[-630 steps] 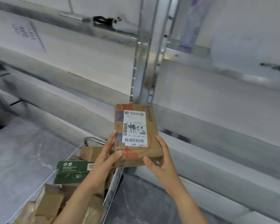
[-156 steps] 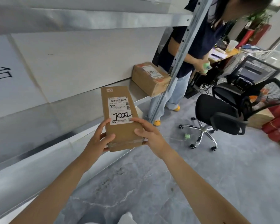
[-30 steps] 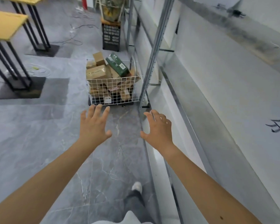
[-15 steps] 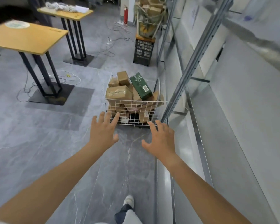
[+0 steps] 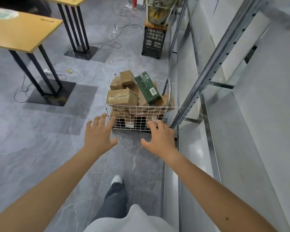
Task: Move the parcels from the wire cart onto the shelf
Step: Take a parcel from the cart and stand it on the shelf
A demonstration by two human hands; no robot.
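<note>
Hands both empty: left hand (image 5: 99, 133) and right hand (image 5: 159, 139) reach forward at centre of frame, fingers spread apart. Change: 5 s ago they held 1 parcel at shelf (image 5: 194, 144); now nothing. Cart (image 5: 141, 114) looks nearer than 0.5 s ago, so person is walking back. Cart stands above centre, just beside shelf at right, parcels (image 5: 121, 97) piled inside, green box (image 5: 147, 88) on top. Meaning, I judge: 1 delivery finished, next pick starting, many parcels left.
</note>
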